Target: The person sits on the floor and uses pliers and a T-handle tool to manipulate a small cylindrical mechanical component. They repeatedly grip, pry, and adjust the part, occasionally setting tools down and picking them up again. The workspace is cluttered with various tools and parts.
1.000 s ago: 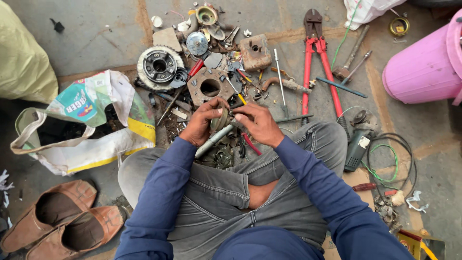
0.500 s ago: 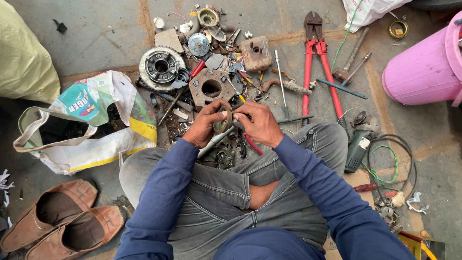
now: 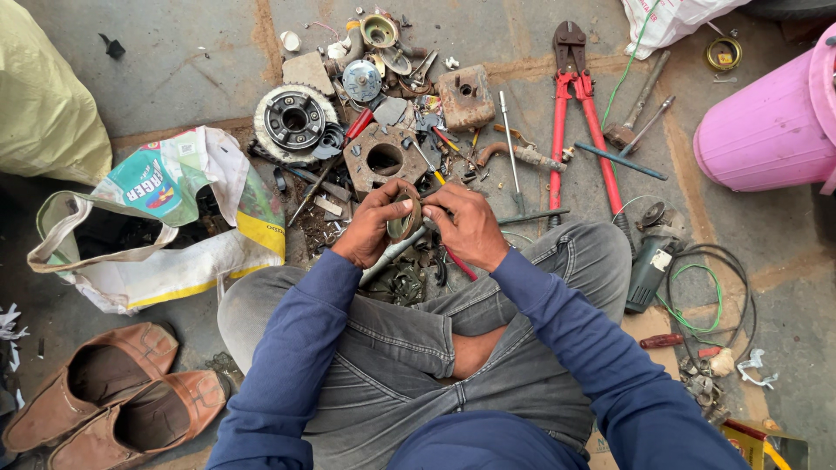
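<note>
I sit cross-legged on the floor in grey jeans and blue sleeves. My left hand [image 3: 372, 226] and my right hand [image 3: 468, 224] meet in front of my knees, both gripping a small round brass-coloured metal part [image 3: 403, 211] held on edge between them. A pale metal rod [image 3: 389, 258] slants down below my left hand; whether a hand holds it I cannot tell. Just beyond my fingers lies a rusty square plate with a round hole [image 3: 381, 159].
Scrap parts are piled ahead: a toothed round clutch part [image 3: 294, 120], a rusty block [image 3: 465, 96], red bolt cutters [image 3: 576, 113], a hammer [image 3: 636, 106]. A printed sack bag [image 3: 152, 228] and brown shoes [image 3: 104, 396] lie left. A pink bucket [image 3: 771, 126], angle grinder [image 3: 650, 265] and coiled cables [image 3: 707, 300] lie right.
My hands have stayed together on the round part, turning it slightly between the fingers. The view has shifted a little; nothing else moved.
</note>
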`<state>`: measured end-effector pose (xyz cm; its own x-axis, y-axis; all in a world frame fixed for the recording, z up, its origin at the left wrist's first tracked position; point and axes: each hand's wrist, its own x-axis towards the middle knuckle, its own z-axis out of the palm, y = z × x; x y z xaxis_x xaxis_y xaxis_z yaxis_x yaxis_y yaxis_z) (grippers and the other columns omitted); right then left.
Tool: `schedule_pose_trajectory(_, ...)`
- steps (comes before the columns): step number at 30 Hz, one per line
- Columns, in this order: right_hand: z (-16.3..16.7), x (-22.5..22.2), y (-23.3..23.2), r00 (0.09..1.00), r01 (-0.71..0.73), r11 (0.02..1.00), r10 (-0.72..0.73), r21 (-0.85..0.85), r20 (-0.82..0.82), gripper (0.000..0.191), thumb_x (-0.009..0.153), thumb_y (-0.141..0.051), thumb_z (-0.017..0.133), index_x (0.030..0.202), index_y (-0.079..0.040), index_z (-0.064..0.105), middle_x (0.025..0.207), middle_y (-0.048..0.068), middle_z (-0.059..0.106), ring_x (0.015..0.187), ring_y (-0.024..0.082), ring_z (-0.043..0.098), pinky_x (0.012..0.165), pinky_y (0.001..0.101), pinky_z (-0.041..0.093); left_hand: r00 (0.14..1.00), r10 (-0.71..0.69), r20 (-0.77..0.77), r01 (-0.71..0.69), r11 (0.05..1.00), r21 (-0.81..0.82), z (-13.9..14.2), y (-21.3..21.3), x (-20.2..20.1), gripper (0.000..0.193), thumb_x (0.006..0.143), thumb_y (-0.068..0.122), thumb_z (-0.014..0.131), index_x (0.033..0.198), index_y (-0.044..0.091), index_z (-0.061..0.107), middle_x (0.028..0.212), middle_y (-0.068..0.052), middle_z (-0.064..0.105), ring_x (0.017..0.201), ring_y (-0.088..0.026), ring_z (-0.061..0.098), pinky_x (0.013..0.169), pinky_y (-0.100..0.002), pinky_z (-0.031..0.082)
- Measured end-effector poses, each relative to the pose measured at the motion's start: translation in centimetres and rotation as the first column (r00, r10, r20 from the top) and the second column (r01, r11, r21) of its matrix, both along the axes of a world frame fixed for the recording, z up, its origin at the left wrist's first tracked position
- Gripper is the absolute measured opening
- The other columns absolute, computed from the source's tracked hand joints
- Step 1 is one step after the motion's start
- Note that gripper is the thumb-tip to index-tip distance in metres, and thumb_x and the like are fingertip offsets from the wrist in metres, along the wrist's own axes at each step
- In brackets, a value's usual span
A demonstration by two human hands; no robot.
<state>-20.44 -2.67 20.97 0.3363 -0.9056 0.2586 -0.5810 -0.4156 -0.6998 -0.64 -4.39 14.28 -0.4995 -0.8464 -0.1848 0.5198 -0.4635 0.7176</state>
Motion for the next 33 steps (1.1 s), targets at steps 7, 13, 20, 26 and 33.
schedule_pose_trajectory(7, -0.6, -0.6, -0.6, 0.995, 0.002, 0.974, -0.025, 0.228, 0.1, 0.014, 0.089, -0.011, 0.075, 0.098, 0.001, 0.074, 0.086, 0.01, 0.072, 0.081, 0.018, 0.069, 0.073, 0.034, 0.054, 1.0, -0.005, 0.008, 0.004, 1.0, 0.02, 0.0, 0.2, -0.1, 0.017, 0.097, 0.01, 0.065, 0.112, 0.004, 0.06, 0.092, -0.002, 0.065, 0.076, -0.007, 0.063, 0.062, -0.022, 0.051)
schedule_pose_trajectory(13, -1.5, -1.3, -1.2, 0.986, -0.02, 0.928, -0.042, 0.371, 0.16, 0.016, 0.095, -0.014, 0.072, 0.102, 0.0, 0.074, 0.086, 0.008, 0.073, 0.079, 0.012, 0.064, 0.07, 0.0309, 0.052, 1.0, 0.002, -0.017, -0.001, 1.0, 0.025, -0.5, 0.1, -0.4, 0.018, 0.098, 0.011, 0.065, 0.114, 0.005, 0.06, 0.094, -0.002, 0.065, 0.078, -0.008, 0.062, 0.064, -0.024, 0.05)
schedule_pose_trajectory(20, -6.2, -3.3, -1.3, 0.973, 0.135, 0.98, -0.103, 0.148, -0.209, 0.029, 0.095, -0.031, 0.075, 0.106, -0.004, 0.073, 0.1, 0.011, 0.07, 0.089, 0.025, 0.068, 0.078, 0.0403, 0.054, 0.99, 0.102, -0.092, -0.094, 0.992, 0.086, -0.9, -0.5, 0.2, 0.016, 0.099, 0.008, 0.06, 0.115, 0.006, 0.059, 0.095, -0.003, 0.065, 0.083, -0.012, 0.065, 0.074, -0.028, 0.056)
schedule_pose_trajectory(26, -10.5, -3.8, 1.0, 0.593, 0.214, 0.967, -0.013, 0.142, -0.805, 0.081, 0.072, -0.051, 0.086, 0.127, -0.001, 0.055, 0.122, 0.019, 0.055, 0.115, 0.038, 0.056, 0.087, 0.0506, 0.052, 0.989, 0.087, -0.117, -0.072, 0.989, 0.126, -0.2, -0.4, 0.6, 0.017, 0.098, 0.014, 0.058, 0.115, 0.011, 0.059, 0.091, -0.003, 0.065, 0.08, -0.014, 0.068, 0.065, -0.031, 0.055)
schedule_pose_trajectory(33, -10.7, -2.2, 1.7, 0.439, 0.221, 0.969, 0.005, 0.113, -0.898, 0.068, 0.075, -0.048, 0.081, 0.119, -0.002, 0.056, 0.12, 0.018, 0.052, 0.115, 0.033, 0.053, 0.09, 0.0479, 0.048, 0.993, 0.094, -0.076, -0.082, 0.985, 0.153, 0.6, -0.3, 0.8, 0.025, 0.093, 0.019, 0.056, 0.117, 0.014, 0.059, 0.095, -0.003, 0.069, 0.082, -0.015, 0.069, 0.062, -0.032, 0.056)
